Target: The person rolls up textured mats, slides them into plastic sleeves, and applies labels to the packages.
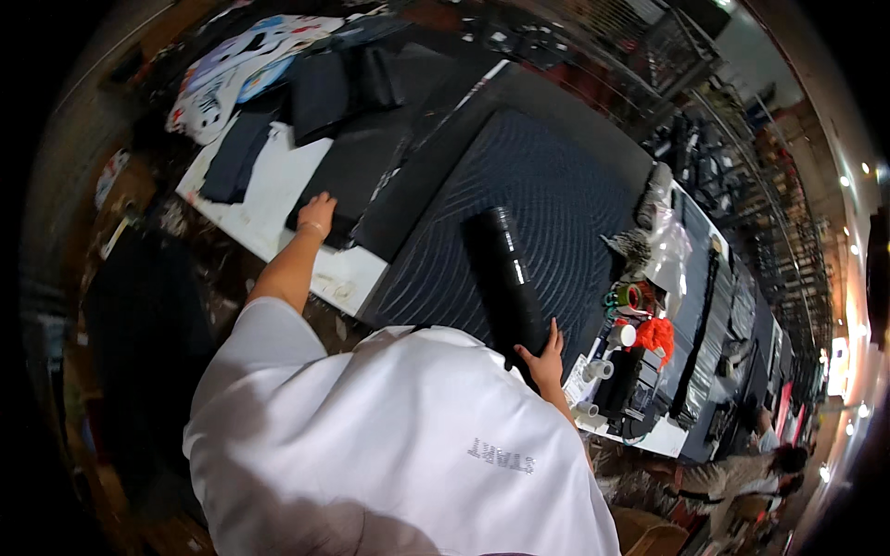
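My left hand point(317, 213) is at the near edge of a flat black folded piece of fabric point(357, 171), its fingers curled on that edge. Under the fabric shows a white tabletop point(345, 278). My right hand point(545, 360) holds the near end of a thick black roll point(513, 287) with a shiny wrapped surface. The roll lies slanted over a dark mat point(445, 250) with wavy ribbed lines, its far end pointing away from me. Some of my right fingers are hidden by the roll.
Beyond my left hand lie printed cloth point(222, 93) and dark folded garments point(338, 88). At the right stand white spools point(600, 369), a tape roll point(630, 296), a red-orange bundle point(655, 338) and clear plastic point(667, 250). Metal racks point(769, 176) line the far right; people point(742, 473) are at lower right.
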Demonstrator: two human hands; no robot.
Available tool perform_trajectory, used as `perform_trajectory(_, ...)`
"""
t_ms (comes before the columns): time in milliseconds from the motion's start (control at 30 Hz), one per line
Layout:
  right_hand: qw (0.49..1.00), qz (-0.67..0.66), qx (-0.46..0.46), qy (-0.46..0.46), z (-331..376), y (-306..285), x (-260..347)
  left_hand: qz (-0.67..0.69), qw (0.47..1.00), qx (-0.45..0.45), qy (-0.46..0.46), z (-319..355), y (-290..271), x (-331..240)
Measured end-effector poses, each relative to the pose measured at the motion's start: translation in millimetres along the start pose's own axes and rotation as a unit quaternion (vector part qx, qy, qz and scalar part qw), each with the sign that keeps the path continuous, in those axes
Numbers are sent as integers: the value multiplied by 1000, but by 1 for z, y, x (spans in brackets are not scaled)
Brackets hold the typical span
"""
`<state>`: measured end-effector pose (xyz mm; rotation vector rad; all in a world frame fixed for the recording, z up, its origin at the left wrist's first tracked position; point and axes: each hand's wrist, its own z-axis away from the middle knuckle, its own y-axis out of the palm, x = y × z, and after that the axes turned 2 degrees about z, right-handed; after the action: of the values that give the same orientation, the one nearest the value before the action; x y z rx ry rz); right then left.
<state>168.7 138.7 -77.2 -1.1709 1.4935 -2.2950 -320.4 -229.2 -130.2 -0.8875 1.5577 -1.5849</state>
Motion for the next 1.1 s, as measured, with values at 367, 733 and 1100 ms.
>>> perform_trajectory(367, 984, 176, 4, 1, 2, 27, -7, -79, 986, 20, 144, -51, 11, 8)
perform_trajectory(733, 977, 180, -65, -91, 3, 29, -1, -146, 974, 93, 143, -64, 3, 1)
perform_trajectory(1100, 968, 186, -118, -121, 2, 49, -13, -175, 971, 74, 146, -42, 6, 8)
